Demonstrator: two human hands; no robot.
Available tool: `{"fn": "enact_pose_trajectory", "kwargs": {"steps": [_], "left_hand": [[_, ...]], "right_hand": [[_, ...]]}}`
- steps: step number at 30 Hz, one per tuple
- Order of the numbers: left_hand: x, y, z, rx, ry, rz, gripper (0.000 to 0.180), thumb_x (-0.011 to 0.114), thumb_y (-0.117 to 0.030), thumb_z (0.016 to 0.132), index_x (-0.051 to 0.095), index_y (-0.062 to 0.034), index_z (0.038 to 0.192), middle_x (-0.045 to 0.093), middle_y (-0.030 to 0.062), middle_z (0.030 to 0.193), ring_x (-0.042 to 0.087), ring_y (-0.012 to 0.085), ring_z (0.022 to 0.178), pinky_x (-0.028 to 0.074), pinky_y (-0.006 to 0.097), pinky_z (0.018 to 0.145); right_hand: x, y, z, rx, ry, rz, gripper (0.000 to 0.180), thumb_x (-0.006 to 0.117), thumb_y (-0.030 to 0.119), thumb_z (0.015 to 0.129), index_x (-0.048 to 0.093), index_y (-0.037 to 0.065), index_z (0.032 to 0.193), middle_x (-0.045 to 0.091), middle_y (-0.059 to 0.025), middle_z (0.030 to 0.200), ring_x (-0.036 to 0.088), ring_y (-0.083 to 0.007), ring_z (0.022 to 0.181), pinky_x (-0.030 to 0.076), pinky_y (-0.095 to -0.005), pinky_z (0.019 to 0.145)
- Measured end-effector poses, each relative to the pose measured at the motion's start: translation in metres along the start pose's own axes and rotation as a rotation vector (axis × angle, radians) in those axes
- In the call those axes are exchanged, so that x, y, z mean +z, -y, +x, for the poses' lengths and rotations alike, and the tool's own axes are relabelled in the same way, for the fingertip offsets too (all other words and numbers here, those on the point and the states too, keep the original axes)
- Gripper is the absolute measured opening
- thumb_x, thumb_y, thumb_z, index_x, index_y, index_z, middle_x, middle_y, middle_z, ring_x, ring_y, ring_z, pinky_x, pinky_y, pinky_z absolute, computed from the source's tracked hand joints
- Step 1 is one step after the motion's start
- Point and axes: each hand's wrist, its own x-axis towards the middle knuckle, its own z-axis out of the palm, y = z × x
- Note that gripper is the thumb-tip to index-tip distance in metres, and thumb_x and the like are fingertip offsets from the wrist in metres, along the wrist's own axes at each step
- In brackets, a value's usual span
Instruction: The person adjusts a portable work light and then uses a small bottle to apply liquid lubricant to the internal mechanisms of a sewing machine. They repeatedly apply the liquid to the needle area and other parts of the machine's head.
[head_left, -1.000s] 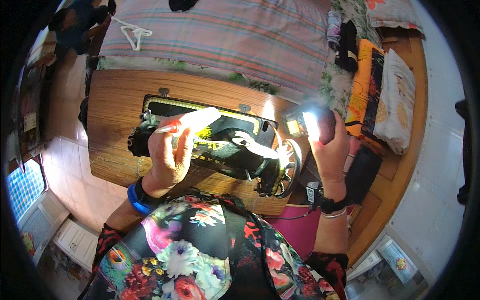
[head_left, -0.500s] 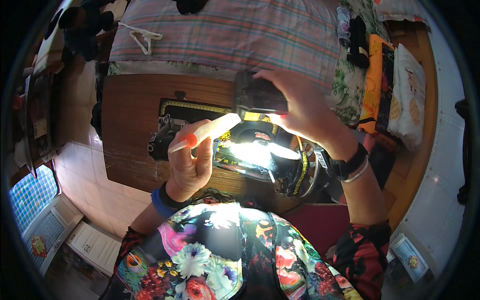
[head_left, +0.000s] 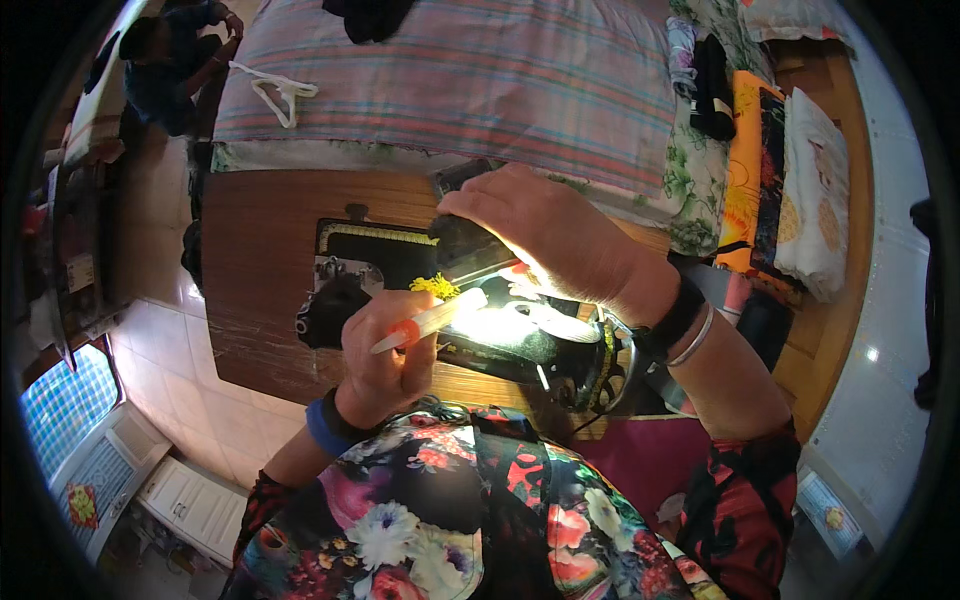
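Note:
A translucent white squeeze bottle (head_left: 438,318) with an orange collar and thin pale nozzle is gripped in my left hand (head_left: 385,355). Its nozzle points back left, and its base is in the bright light. My right hand (head_left: 560,235) is closed on a dark, flat rectangular thing (head_left: 468,245), apparently a phone in a flip case. That thing is tilted over a black sewing machine (head_left: 480,358) with gold decoration. A strong glare on the machine's body beneath my right hand washes out detail. The machine's handwheel (head_left: 622,365) shows below my right wrist.
The machine is set on a brown wooden table (head_left: 260,260). Beyond it, a bed with a striped plaid cover (head_left: 480,80) carries a white hanger (head_left: 285,92) and dark cloth (head_left: 370,18). Folded bedding (head_left: 812,200) lies at right. Another person (head_left: 165,65) is at the far left.
My right hand has brought the dark rectangular thing lower and nearer, over the machine. My left hand, with the bottle, has shifted slightly down. The other person shows more fully.

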Motion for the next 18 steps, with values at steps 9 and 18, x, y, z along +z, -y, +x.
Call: {"fn": "enact_pose_trajectory", "kwargs": {"steps": [9, 18], "left_hand": [[0.010, 0.003, -0.002, 0.004, -0.129, -0.102, 0.026, 0.070, -0.001, 0.088, 0.055, -0.0010, 0.110, 0.069, 0.0163, 0.097, 0.068, 0.0329, 0.072, 0.056, 0.038, 0.064], [0.006, 0.000, 0.005, 0.016, -0.135, -0.073, 0.028, 0.070, 0.000, 0.088, 0.055, -0.0044, 0.112, 0.069, 0.0164, 0.097, 0.068, 0.0322, 0.073, 0.055, 0.037, 0.064]], "right_hand": [[-0.017, 0.003, -0.002, 0.113, -0.047, 0.186, 0.094, 0.087, 0.019, 0.075, 0.040, 0.013, 0.156, 0.054, -0.0159, 0.147, 0.053, -0.0345, 0.135, 0.045, -0.0439, 0.113], [-0.043, 0.009, -0.018, 0.472, -0.121, 0.684, 0.060, 0.080, 0.016, 0.089, 0.057, 0.012, 0.144, 0.060, -0.0150, 0.142, 0.058, -0.0232, 0.132, 0.047, -0.0365, 0.109]]}}
